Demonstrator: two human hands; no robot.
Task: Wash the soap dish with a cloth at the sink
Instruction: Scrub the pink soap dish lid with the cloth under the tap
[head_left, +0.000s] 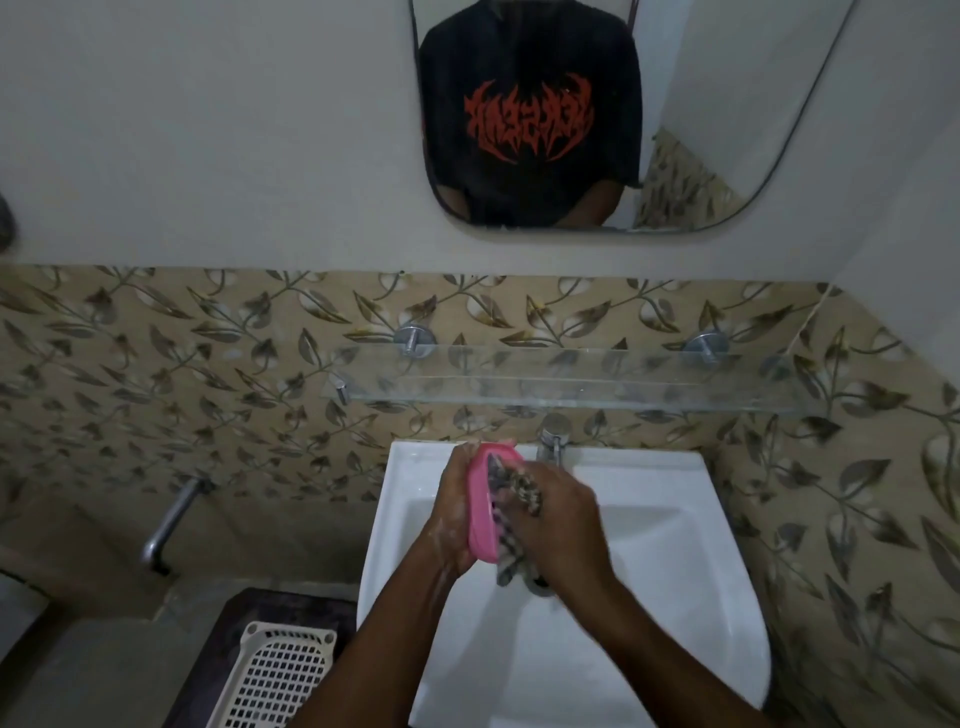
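Over the white sink (675, 597), my left hand (453, 512) grips a pink soap dish (480, 512) held on edge, its fingers curled round the far rim. My right hand (558, 519) holds a checked cloth (514, 488) bunched against the dish's inner side. A tail of the cloth hangs down below the dish toward the drain. Both hands look wet and soapy. The chrome tap (555, 441) stands just behind the hands; I cannot tell if water is running.
A glass shelf (571, 382) juts from the leaf-patterned tile wall above the tap. A mirror (597, 114) hangs higher up. A white plastic basket (280, 675) sits on a dark surface to the sink's left. A metal pipe (171, 519) sticks out of the left wall.
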